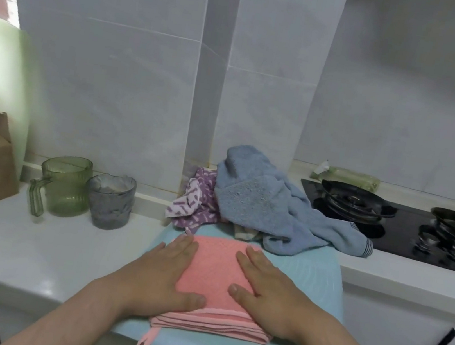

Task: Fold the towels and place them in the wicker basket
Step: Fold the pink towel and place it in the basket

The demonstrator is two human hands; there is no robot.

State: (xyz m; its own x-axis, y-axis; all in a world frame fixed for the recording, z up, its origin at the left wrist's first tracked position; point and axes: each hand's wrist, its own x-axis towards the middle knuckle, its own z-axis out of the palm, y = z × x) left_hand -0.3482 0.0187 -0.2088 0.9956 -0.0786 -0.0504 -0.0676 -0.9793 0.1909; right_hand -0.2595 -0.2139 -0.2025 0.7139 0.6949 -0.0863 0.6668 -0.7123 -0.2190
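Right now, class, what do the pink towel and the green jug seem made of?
The pink towel: soft cloth, perhaps cotton or microfibre, matt; waffle texture and stacked folded edges. The green jug: tinted glass or plastic, glossy; its ribbed, see-through wall leaves it open.

1. Low in the centre of the frame, the left hand (163, 275) and right hand (270, 294) press flat, fingers straight, on a folded pink towel (214, 273).
2. The pink towel lies on a light blue mat (308, 276).
3. Just behind it, a blue towel (268, 208) and a purple patterned cloth (194, 206) sit heaped.
4. At centre left stand a green pitcher (66, 185) and a grey cup (111, 202).
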